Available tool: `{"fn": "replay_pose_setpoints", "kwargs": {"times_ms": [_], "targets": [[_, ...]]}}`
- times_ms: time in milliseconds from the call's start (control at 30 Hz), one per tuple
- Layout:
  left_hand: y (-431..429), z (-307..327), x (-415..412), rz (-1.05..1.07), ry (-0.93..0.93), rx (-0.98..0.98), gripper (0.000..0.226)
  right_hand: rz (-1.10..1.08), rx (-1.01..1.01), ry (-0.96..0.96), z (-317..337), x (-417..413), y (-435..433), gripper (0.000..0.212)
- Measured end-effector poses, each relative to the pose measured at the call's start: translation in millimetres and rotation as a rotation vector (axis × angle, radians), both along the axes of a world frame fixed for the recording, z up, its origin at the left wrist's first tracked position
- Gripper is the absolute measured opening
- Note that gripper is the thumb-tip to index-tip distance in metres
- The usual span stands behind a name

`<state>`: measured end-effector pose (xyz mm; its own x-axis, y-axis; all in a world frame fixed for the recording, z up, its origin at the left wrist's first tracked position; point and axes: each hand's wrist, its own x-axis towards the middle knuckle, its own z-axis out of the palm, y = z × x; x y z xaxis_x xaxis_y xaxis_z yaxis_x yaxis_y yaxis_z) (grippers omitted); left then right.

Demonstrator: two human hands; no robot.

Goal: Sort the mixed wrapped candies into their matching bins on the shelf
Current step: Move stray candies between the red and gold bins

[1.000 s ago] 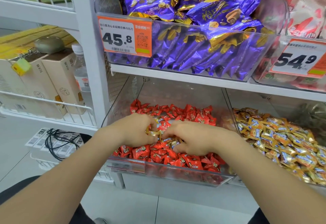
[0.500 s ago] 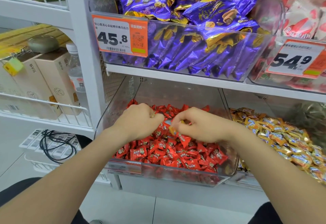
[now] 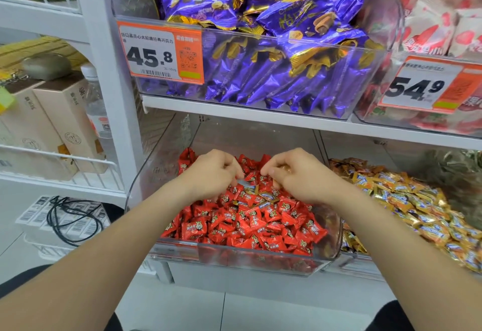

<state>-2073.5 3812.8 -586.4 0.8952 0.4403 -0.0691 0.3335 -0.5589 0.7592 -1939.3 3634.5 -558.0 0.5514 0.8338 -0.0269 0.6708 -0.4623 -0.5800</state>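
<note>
Head camera: over the clear bin (image 3: 234, 253) of red candies (image 3: 260, 223) on the lower shelf, the right hand (image 3: 300, 178) has its fingers clamped on a gold candy (image 3: 283, 168). The left hand (image 3: 211, 174) has its fingers curled among the wrappers; whether they hold anything cannot be told. The gold-candy bin (image 3: 407, 200) sits just to the right.
</note>
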Motion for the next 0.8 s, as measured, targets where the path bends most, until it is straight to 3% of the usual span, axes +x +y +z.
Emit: {"fn": "replay_pose_setpoints", "kwargs": {"times_ms": [100,133,267,367,600,800], "targets": [[2.5,-8.4,6.1,-0.188,0.012,0.227,0.009,0.027,-0.132,-0.208,-4.4,3.1,4.2,0.023],[1.5,-9.8,6.8,-0.251,0.032,0.292,0.012,0.038,-0.201,-0.262,-5.4,4.0,5.5,0.028],[4.9,-17.9,10.7,-0.455,0.228,0.481,0.06,0.136,-0.472,-0.292,-9.7,4.7,10.1,0.051],[8.6,-21.1,12.3,-0.454,0.251,0.556,0.055,0.233,-0.584,-0.284,-12.0,4.0,12.4,0.069],[11.1,-21.2,7.6,-0.463,0.257,0.566,0.037,0.21,-0.408,-0.222,-21.9,5.0,19.0,0.03],[13.2,-23.5,2.6,-0.423,0.263,0.541,0.028,0.25,-0.353,-0.181,-20.9,4.0,13.7,0.026]]}}
